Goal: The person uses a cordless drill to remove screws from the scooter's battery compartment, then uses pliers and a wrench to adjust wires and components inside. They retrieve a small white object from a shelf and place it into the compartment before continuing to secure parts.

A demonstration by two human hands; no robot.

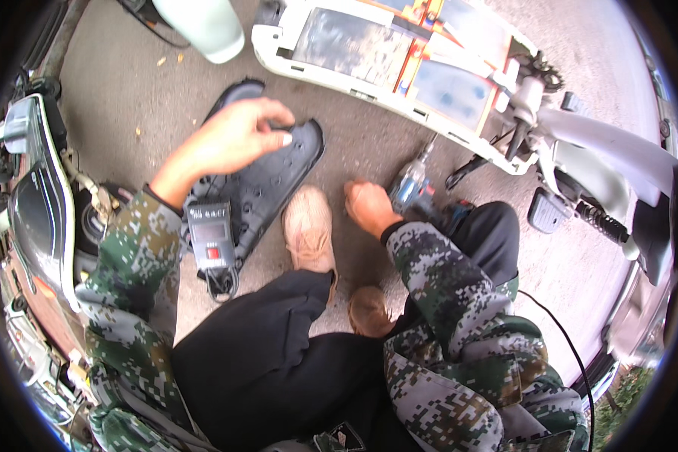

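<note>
The blue-and-black power drill (pixel 410 184) lies on the grey pavement (pixel 346 154) just right of the right hand (pixel 371 208), clearly the nearer one; its long axis runs from near to far, the metal nose angled slightly right. That hand is loosely curled, and whether it holds anything cannot be told. To the left, the left hand (pixel 242 137), half open with no object visible in it, is over the black moulded plastic panel (pixel 270 184), whose length slants from near left to far right; contact is unclear.
</note>
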